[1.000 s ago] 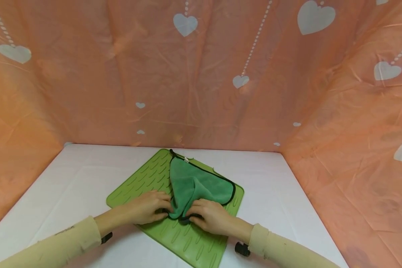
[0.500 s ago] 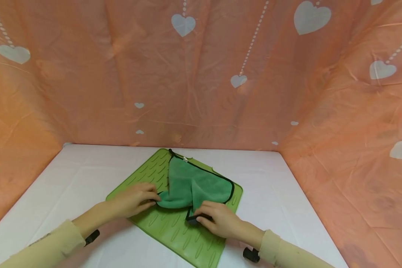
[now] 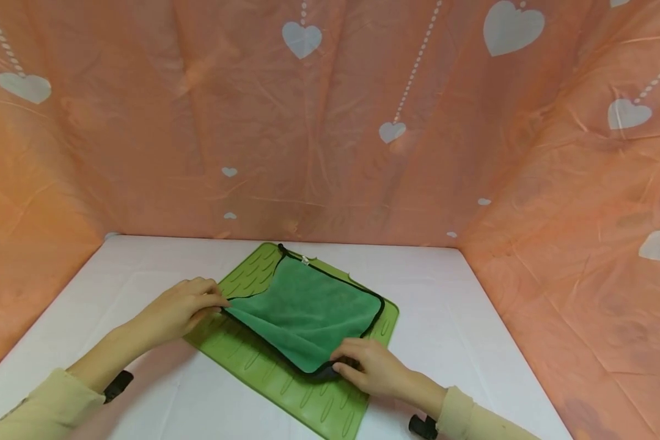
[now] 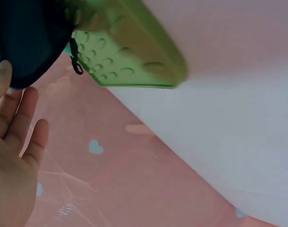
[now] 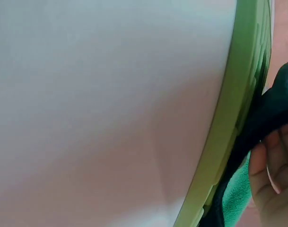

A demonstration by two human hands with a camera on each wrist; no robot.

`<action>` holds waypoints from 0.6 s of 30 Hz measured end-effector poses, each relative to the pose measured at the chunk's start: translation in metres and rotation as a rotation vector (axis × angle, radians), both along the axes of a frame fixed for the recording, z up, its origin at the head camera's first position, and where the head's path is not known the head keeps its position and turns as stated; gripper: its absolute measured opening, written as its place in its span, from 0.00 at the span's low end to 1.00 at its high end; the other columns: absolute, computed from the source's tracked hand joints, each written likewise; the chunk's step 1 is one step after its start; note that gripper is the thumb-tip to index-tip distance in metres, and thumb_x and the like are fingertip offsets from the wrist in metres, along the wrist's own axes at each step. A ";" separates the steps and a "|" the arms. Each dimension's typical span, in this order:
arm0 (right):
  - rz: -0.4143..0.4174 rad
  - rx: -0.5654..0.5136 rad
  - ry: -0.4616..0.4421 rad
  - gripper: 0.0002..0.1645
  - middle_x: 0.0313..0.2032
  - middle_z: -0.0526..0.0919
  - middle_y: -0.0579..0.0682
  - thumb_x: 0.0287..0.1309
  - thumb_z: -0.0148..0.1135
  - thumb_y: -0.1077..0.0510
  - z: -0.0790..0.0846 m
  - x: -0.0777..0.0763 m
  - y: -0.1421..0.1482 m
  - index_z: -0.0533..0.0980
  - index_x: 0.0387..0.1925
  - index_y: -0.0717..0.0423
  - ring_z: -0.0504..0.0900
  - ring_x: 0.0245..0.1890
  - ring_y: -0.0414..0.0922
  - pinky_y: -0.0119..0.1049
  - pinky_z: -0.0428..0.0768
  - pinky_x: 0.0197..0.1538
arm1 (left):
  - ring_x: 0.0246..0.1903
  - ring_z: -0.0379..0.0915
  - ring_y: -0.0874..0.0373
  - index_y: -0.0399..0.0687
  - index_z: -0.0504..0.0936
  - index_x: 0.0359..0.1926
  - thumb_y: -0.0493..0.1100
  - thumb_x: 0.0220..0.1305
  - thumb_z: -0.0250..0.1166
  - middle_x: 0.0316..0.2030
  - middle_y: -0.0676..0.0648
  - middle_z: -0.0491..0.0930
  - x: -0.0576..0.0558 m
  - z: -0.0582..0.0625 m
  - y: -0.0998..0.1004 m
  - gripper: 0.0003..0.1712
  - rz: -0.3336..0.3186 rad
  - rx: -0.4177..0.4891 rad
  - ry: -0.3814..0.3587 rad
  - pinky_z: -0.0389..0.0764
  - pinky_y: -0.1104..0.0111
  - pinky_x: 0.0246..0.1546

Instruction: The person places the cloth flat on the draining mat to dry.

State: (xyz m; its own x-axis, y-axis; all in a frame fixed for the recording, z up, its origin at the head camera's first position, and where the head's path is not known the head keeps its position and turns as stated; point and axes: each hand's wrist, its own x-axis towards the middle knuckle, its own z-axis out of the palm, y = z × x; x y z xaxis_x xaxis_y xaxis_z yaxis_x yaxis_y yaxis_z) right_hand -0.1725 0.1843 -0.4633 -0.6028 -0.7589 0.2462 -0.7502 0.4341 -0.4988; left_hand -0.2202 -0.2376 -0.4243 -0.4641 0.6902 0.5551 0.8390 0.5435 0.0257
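Note:
A green cloth with black edging is spread over a light-green ridged mat. My left hand pinches the cloth's left corner, raised over the mat's left edge. In the left wrist view, the cloth's dark underside shows between thumb and fingers of the left hand. My right hand pinches the near right corner, low over the mat. From the right wrist, the black edging curves past the fingers of the right hand. A black loop hangs at the cloth's far corner.
The mat lies at an angle on a white-covered table. Orange curtains with pale hearts stand behind and at both sides. Each wrist wears a black camera, such as the right one.
My left hand has drawn its corner of the cloth left and away from me, unfolding the bunched cloth. My right hand has shifted slightly right with its corner.

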 end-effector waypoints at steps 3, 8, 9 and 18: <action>0.063 0.029 -0.022 0.09 0.42 0.84 0.41 0.76 0.61 0.54 -0.001 0.002 0.000 0.84 0.49 0.49 0.80 0.40 0.30 0.23 0.79 0.43 | 0.33 0.74 0.63 0.52 0.91 0.40 0.29 0.49 0.79 0.36 0.57 0.79 0.004 -0.007 -0.009 0.18 -0.007 -0.037 -0.062 0.79 0.67 0.32; 0.183 0.060 0.007 0.07 0.42 0.82 0.39 0.73 0.64 0.54 -0.002 0.004 0.004 0.86 0.46 0.46 0.77 0.43 0.32 0.21 0.76 0.48 | 0.32 0.73 0.67 0.55 0.91 0.38 0.33 0.52 0.79 0.35 0.60 0.78 0.011 -0.020 -0.017 0.15 -0.018 -0.093 -0.206 0.77 0.68 0.31; 0.202 0.064 0.019 0.06 0.41 0.81 0.39 0.72 0.66 0.54 -0.002 0.004 0.005 0.86 0.45 0.46 0.77 0.44 0.32 0.20 0.75 0.48 | 0.33 0.73 0.67 0.56 0.91 0.38 0.33 0.53 0.79 0.35 0.60 0.78 0.012 -0.022 -0.017 0.14 -0.023 -0.104 -0.236 0.78 0.68 0.31; 0.205 0.043 -0.097 0.09 0.46 0.82 0.38 0.72 0.65 0.50 0.000 -0.001 0.009 0.87 0.48 0.45 0.78 0.47 0.32 0.25 0.79 0.51 | 0.37 0.74 0.68 0.59 0.91 0.43 0.51 0.63 0.75 0.40 0.64 0.77 0.019 -0.023 -0.010 0.08 0.090 -0.147 -0.561 0.80 0.64 0.37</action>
State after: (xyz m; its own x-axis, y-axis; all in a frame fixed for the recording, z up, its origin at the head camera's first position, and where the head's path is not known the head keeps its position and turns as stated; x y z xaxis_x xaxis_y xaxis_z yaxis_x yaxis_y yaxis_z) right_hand -0.1730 0.1933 -0.4630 -0.4544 -0.8765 0.1589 -0.7742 0.3003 -0.5572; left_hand -0.2013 -0.2477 -0.4471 -0.7195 0.6858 0.1097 0.6696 0.6432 0.3714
